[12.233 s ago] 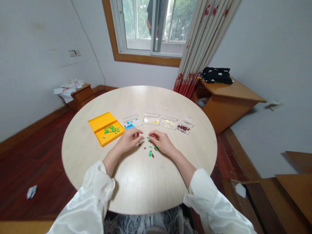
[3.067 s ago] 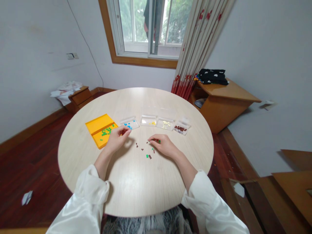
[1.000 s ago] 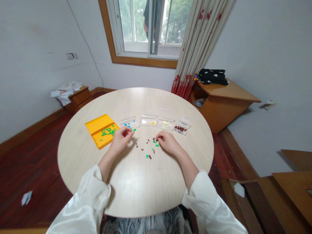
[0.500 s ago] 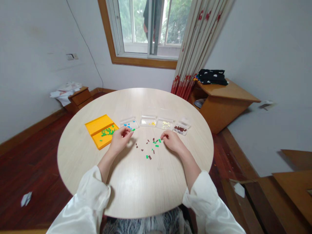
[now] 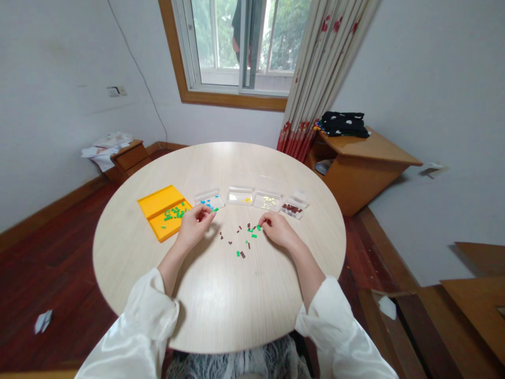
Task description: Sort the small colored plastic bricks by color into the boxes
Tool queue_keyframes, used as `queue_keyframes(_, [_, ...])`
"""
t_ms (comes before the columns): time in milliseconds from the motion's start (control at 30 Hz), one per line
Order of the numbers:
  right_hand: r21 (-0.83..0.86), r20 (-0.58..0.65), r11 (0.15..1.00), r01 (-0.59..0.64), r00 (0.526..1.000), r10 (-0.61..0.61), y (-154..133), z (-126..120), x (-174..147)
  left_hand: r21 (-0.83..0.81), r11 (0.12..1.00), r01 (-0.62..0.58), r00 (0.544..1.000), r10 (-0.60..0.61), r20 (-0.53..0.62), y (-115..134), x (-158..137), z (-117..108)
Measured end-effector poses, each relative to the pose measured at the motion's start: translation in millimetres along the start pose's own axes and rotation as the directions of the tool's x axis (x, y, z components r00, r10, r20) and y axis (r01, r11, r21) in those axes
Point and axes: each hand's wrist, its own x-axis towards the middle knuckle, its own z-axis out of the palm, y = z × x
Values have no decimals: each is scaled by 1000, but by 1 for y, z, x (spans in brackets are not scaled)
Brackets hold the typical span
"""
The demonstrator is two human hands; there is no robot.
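My left hand (image 5: pixel 195 227) is closed in a pinch on a small green building brick (image 5: pixel 215 210), held over the table just in front of a clear box of blue bricks (image 5: pixel 211 201). My right hand (image 5: pixel 279 229) has its fingertips pressed together low at the table, right beside another green brick (image 5: pixel 259 228); whether anything is between them is hidden. Small green and brown bricks lie loose between the hands, among them a flat green brick (image 5: pixel 254 236) and a dark brown brick (image 5: pixel 242 255).
On the round table (image 5: pixel 232 305), an open yellow case (image 5: pixel 160 202) with green bricks stands left. Along the back are a clear box with yellow bricks (image 5: pixel 240 196), one with pale bricks (image 5: pixel 266 200) and one with brown bricks (image 5: pixel 292 208). A wooden cabinet (image 5: pixel 355 168) stands beyond.
Both hands stay almost where they were. Near the right fingertips, the green brick and a small brown brick have shifted very slightly.
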Motion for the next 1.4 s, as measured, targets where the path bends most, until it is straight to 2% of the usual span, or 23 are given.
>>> queue_keyframes(1400, [45,80,999,25,996,-28,-1,0,-3,18,1000,7,999,-6,-35,0,1,-1])
